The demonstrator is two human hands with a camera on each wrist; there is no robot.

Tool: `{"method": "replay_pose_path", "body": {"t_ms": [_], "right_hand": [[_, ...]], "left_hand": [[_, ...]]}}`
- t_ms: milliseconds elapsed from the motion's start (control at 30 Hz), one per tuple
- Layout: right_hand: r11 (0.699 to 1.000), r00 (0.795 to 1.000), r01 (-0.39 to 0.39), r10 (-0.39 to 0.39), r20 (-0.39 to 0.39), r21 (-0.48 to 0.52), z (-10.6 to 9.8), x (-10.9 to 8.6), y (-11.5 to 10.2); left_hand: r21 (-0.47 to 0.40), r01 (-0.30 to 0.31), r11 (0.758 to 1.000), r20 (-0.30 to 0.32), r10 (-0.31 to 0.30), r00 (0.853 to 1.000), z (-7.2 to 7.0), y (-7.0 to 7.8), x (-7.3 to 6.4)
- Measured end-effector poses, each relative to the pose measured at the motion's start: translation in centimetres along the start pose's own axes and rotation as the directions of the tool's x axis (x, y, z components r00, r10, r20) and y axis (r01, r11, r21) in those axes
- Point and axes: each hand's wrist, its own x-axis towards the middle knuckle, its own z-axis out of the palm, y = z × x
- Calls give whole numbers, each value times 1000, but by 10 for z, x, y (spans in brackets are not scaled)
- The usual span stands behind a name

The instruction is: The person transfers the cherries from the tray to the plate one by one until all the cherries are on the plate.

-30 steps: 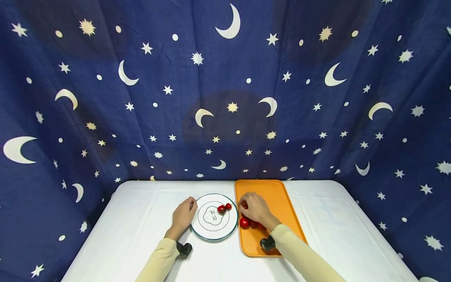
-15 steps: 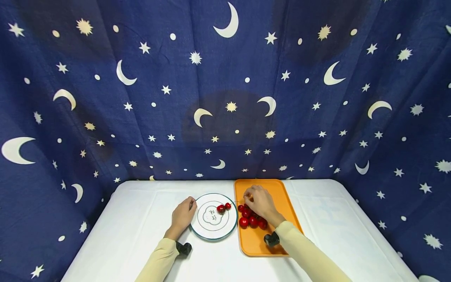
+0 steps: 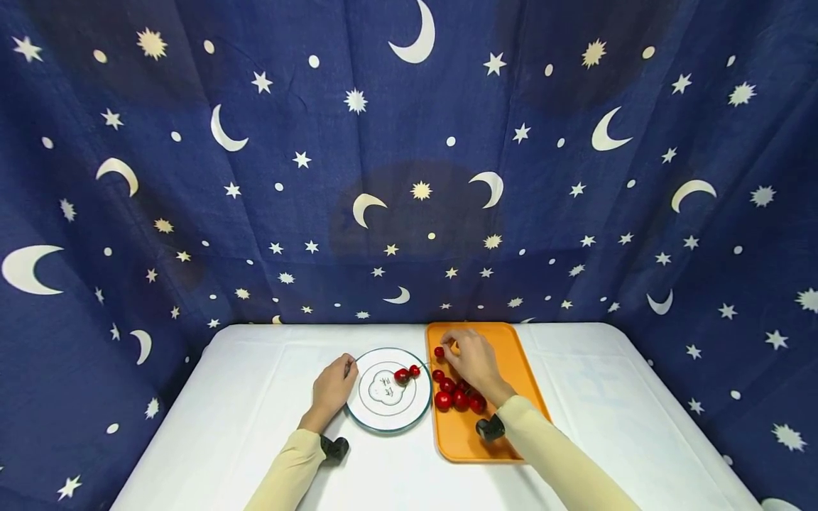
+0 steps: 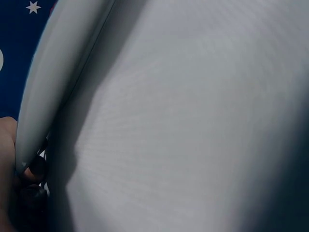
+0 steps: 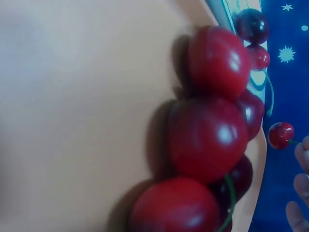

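My right hand (image 3: 474,355) pinches a cherry (image 3: 439,351) by its stem, over the far left part of the orange tray (image 3: 456,443). In the right wrist view this cherry (image 5: 281,135) hangs apart from the others, the stem running to the fingertips (image 5: 303,157). Several dark red cherries (image 3: 444,401) lie clustered on the tray below that hand. Two cherries (image 3: 401,377) rest on the right side of a white plate (image 3: 383,420) with a blue-green rim. At the plate's left rim my left hand (image 3: 334,387) grips the edge, with fingers (image 4: 36,166) under it.
A white cloth (image 3: 613,411) covers the table. The plate and tray stand side by side, nearly touching. Behind the table hangs a blue curtain (image 3: 409,142) with moons and stars. A black wrist camera (image 3: 491,429) hangs low over the tray.
The right hand has drawn back from the cherry cluster toward the tray's far end, bringing one cherry out by its stem. The left hand and plate have stayed in place.
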Motion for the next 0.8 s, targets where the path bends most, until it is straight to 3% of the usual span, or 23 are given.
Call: {"method": "replay_pose_path", "body": {"t_ms": [267, 500, 800], "right_hand": [[989, 997, -79, 75, 37, 125, 4, 3, -12], [988, 992, -91, 79, 94, 123, 10, 5, -19], [992, 992, -80, 69, 104, 102, 19, 4, -24]], "left_hand": [[-5, -11, 1000, -9, 11, 1000, 0, -1, 0], [4, -5, 1000, -8, 5, 1000, 2, -2, 1], [14, -12, 1000, -15, 12, 1000, 3, -4, 1]]}}
